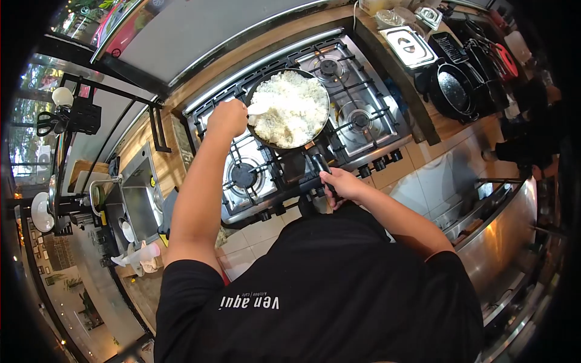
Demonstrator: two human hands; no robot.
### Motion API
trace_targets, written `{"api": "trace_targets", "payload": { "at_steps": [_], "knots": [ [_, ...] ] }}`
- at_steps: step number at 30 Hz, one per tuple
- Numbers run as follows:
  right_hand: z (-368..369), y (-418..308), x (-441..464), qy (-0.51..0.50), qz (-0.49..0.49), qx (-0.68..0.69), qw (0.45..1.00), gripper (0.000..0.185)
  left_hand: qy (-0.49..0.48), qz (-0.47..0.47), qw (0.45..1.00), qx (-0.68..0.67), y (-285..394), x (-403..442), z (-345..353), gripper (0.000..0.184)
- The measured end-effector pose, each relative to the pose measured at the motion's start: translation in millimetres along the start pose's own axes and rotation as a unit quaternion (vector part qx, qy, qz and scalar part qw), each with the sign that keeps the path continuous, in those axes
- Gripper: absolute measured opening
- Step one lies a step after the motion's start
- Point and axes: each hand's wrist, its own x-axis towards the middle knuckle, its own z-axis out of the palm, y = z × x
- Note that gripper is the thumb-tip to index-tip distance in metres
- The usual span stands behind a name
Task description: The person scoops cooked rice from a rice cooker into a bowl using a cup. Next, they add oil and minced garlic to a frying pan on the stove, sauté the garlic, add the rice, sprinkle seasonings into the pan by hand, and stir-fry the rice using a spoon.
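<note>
rice point(293, 100) in pan point(328, 115), left hand point(229, 118) clenched on utensil point(259, 110), right hand point(341, 184) gripping handle point(320, 163)

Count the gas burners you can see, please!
3: the far-right burner, near-right burner and near-left burner. More may be hidden beneath the frying pan or the left forearm.

Left of the left grip point(229, 119) are a steel sink point(139, 209), a spray bottle point(142, 253) just beside it and, farther out, black-handled scissors point(46, 123), while well right of the right grip point(340, 183) a black pan point(454, 91) rests on a wooden surface point(454, 128) near a steel lid point(410, 47).
</note>
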Motion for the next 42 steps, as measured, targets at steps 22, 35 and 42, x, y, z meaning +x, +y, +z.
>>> {"api": "trace_targets", "payload": {
  "at_steps": [22,35,42],
  "knots": [
    [-45.5,-4.0,26.1,-0.25,0.039,0.035,0.967,0.029,0.012,0.008,0.999,0.031,153.4,3.5,-14.8,0.024],
    [-63.9,-1.4,17.9,0.02,-0.234,-0.302,0.924,0.054,0.122,-0.02,0.99,-0.061,111.1,-26.0,36.0,0.031],
    [-49.3,-27.4,-18.2,0.027,-0.177,0.22,0.959,0.034,0.101,0.091,0.838,-0.528,191.7,-164.4,130.4,0.03]
  ]
}}
